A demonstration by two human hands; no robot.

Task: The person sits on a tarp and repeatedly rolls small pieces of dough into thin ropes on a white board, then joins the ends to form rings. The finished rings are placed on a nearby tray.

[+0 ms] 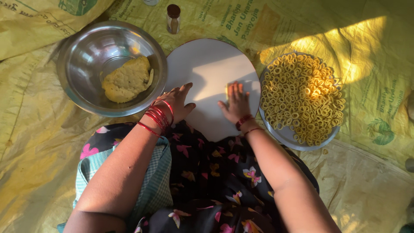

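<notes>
Floral dark fabric (207,181) covers the lap nearest the camera. Beneath everything lies a yellow printed tarp (34,142). A white round board (207,64) sits at centre. At left, a steel bowl (86,60) holds a lump of yellow dough (125,80). At right, a steel plate (286,136) carries many yellow dough rings (302,95). Left hand (174,103) rests flat on the board, fingers spread, holding nothing. Right hand (236,103) presses a small dough piece (227,90) against the board, fingers extended together. A brown-capped bottle (173,18) stands beyond the board.
</notes>
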